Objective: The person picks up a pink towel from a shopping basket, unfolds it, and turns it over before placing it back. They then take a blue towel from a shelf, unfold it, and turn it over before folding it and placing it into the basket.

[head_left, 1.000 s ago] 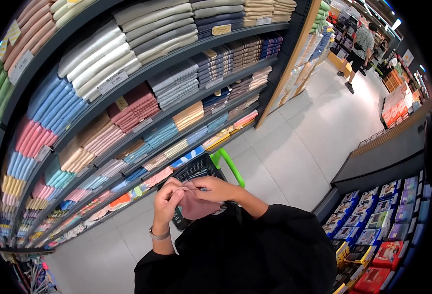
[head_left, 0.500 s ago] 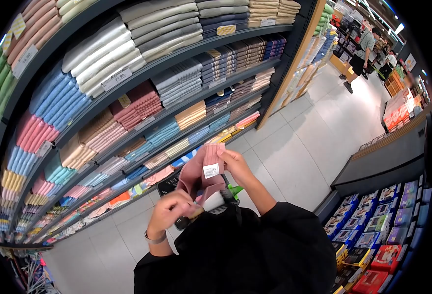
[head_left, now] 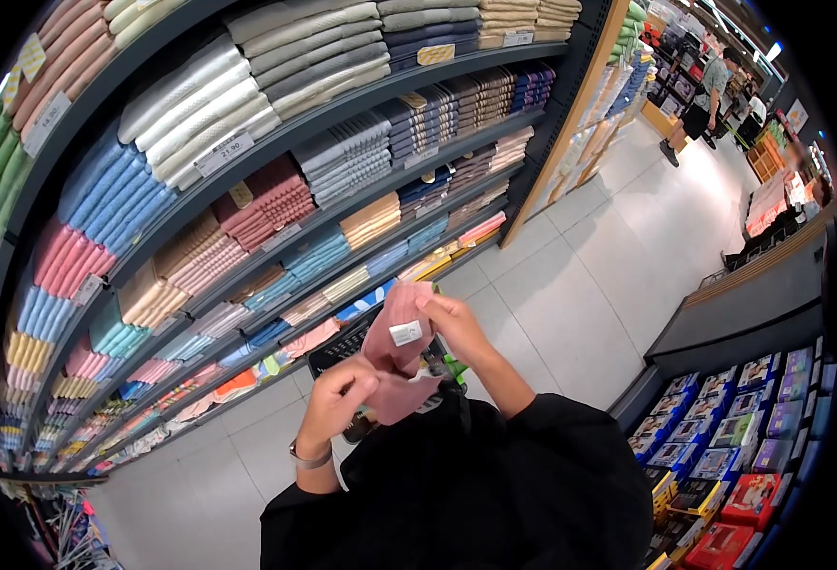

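Observation:
A dusty pink towel (head_left: 397,313) with a white label (head_left: 405,332) is stretched between my two hands in front of my body. My right hand (head_left: 452,325) pinches its upper right corner. Lower down on the other side, my left hand (head_left: 339,394) has its fingers curled closed on the towel's edge, and a loose flap (head_left: 404,397) hangs past it toward my black shirt. Behind and below the towel, part of a dark shopping basket (head_left: 335,353) shows, with something green (head_left: 455,369) beside my right wrist. The towel hides most of the basket.
Shelves of folded towels (head_left: 266,190) with price tags rise on my left. At the lower right stands a display of boxed goods (head_left: 722,427). Grey floor tiles (head_left: 570,275) run between them toward a person (head_left: 708,104) far down the aisle.
My left hand has turned and risen slightly. The towel's lower part has unfolded into a flap toward me, and its label has tilted. Distant people have shifted a little.

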The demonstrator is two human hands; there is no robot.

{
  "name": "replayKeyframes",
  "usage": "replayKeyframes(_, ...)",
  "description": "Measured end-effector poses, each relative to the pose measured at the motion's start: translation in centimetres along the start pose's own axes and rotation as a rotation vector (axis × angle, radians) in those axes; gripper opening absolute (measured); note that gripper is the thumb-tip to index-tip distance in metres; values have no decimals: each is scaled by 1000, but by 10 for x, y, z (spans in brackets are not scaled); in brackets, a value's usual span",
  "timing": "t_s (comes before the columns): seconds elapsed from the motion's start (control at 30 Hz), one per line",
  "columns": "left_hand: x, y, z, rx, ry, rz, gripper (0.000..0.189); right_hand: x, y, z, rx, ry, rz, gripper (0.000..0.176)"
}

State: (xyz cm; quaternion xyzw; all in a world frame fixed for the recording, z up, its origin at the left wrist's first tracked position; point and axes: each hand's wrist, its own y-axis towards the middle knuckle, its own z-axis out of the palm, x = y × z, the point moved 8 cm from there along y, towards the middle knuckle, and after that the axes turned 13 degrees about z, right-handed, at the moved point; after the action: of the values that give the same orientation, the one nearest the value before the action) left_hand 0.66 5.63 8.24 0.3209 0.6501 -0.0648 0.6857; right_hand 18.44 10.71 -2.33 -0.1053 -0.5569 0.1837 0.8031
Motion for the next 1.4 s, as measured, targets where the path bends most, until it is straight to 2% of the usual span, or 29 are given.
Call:
replayKeyframes(0.03,7,1,-8,-117,68,-64,9,3,-5,4,0,0,0,25)
replayKeyframes(0.07,8,5,-5,-117,68,-64,9,7,-13,17,58,-105,40,26)
replayKeyframes(0.13,4,13,-5,-158,288,-21,10,9,-27,38,110,-211,78,27)
replayKeyframes(0.2,13,15,-2,-182,333,-35,10,22,-41,62,124,-343,-191,29)
replayKeyframes(0.27,7,15,-6,-263,504,86,10,10,-39,65,115,-435,-245,24)
replayKeyframes(0.33,4,17,-5,-292,535,108,11,18,-43,72,132,-415,-436,23)
replayKeyframes(0.37,1,16,-6,-323,568,127,11,18,-46,73,137,-511,-479,21)
replayKeyframes(0.47,5,17,-7,-322,501,77,12,31,-48,73,66,-462,-425,21)
replayKeyframes(0.5,6,16,-11,-330,505,75,12,35,-47,70,46,-530,-349,21)
replayKeyframes(0.57,25,14,-11,-237,313,-71,16,40,-44,66,55,-543,-348,20)
replayKeyframes(0.6,24,11,-17,-241,314,-68,16,43,-43,65,54,-554,-346,20)
replayKeyframes(0.67,30,6,-8,9,277,-140,19,57,-42,59,43,-521,-368,20)
replayKeyframes(0.7,26,2,-3,-7,124,-125,21,67,-41,54,10,-496,-385,19)
replayKeyframes(0.77,35,-12,-4,2,49,-150,22,83,-31,42,-24,-471,-402,19)
replayKeyframes(0.8,39,-18,-4,13,-23,-174,23,93,-26,32,-92,-513,-479,18)
replayKeyframes(0.87,35,-24,-8,6,-11,-129,23,113,-21,19,-162,-558,-561,18)
replayKeyframes(0.97,57,-40,-31,-11,41,-236,22,138,-20,2,-195,-477,-591,17)
replayKeyframes(1.03,55,-40,-50,-17,300,-157,24,155,-26,-8,-261,-498,-666,19)
replayKeyframes(1.07,56,-42,-58,-19,300,-157,24,159,-24,-12,-259,-499,-666,19)
replayKeyframes(1.17,41,-35,-87,-17,652,-128,23,169,-15,-25,-309,-619,-692,19)
replayKeyframes(1.2,36,-33,-94,-21,654,-128,23,171,-16,-24,-305,-619,-694,19)
replayKeyframes(1.27,15,-27,-111,-115,901,-44,19,173,-17,-17,-340,-767,-681,19)
replayKeyframes(1.3,0,-21,-112,-149,968,61,11,172,-16,-19,-338,-768,-682,19)
replayKeyframes(1.33,-6,-17,-112,-150,969,61,11,170,-11,-24,-372,-794,-655,19)
replayKeyframes(1.4,-42,-13,-106,-265,1154,221,5,166,1,-31,-408,-820,-632,19)
